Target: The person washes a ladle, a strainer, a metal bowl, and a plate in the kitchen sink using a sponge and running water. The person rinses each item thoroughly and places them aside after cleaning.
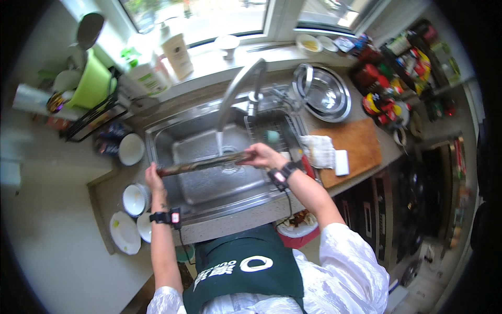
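Both hands hold a long, thin, dark-patterned thing (208, 163), perhaps a tray or flat board seen edge-on. My left hand (154, 178) grips its left end, and my right hand (263, 156) grips its right end. It spans level above the stainless steel sink (208, 192). Water runs from the curved faucet (239, 80) just behind it. The thing's faces and far side cannot be made out. A wire drying rack (255, 127) with a pale green round item (271, 136) sits at the sink's right, near my right hand.
White bowls (134, 199) and a plate (124, 232) stand left of the sink. On the right lie a wooden cutting board (361, 153), a cloth (318, 151) and a white block (341, 162). Metal basins (341, 106) sit behind. A lined waste bin (300, 231) stands below the counter.
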{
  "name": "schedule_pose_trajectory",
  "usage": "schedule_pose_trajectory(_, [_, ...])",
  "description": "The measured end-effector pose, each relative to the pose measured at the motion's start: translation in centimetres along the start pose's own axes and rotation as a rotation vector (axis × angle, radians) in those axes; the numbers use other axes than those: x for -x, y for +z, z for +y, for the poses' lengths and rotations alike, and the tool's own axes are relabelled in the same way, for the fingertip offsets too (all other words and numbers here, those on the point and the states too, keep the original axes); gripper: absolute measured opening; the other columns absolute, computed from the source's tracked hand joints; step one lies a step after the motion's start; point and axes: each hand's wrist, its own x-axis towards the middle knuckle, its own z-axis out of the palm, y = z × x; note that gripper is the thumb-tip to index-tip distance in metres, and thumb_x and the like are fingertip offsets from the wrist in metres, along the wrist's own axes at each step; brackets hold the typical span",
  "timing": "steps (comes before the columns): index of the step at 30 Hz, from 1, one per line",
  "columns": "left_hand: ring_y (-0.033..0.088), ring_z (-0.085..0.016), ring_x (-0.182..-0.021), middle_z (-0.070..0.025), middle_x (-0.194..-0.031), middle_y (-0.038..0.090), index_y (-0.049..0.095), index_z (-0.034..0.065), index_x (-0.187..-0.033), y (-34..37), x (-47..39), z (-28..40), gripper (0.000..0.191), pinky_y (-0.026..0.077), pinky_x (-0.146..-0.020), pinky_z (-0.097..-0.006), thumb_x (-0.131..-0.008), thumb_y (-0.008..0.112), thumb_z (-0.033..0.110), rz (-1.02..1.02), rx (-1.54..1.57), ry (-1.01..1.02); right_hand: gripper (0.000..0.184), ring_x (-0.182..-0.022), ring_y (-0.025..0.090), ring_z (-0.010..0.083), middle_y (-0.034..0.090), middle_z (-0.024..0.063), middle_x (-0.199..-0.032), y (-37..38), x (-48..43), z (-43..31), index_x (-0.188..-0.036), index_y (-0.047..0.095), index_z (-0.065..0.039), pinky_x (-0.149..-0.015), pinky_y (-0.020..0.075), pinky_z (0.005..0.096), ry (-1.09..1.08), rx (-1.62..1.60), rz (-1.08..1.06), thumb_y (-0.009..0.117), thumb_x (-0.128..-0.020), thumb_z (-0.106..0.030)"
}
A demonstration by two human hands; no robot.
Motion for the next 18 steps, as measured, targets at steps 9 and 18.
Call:
schedule_pose_trajectory(9, [0.050, -0.026, -0.121, -0.0207, -0.141, 0.040, 0.033, -0.0085, -0.138, -0.5, 1.2, 0.7, 0.062, 0.041, -0.098, -0.0303, -0.077, 0.045, -0.009, 0.038, -0.243, 0.007, 0.087, -0.071, 0.058, 0.0172, 0.053, 0.0117, -0.103, 2.0, 3.2, 0.2, -0.148, 0.015, -0.013, -0.063, 0.0520, 0.0330, -0.287, 0.585, -0.034, 0.047, -0.072, 0.014])
schedule_pose_trajectory(18, [0.064, -0.013, -0.066, -0.0056, -0.085, 0.065, 0.057, -0.0009, -0.107, -5.6, 3.5, 4.4, 0.023, 0.053, -0.050, -0.0234, -0.085, 0.050, -0.003, -0.315, -0.201, -0.344, 0.071, -0.105, 0.055, 0.0204, 0.050, 0.0107, -0.118, 0.7, 0.1, -1.3, -0.140, 0.028, -0.006, -0.087, 0.0492, 0.0329, -0.326, 0.692, -0.184, 0.053, -0.075, 0.012])
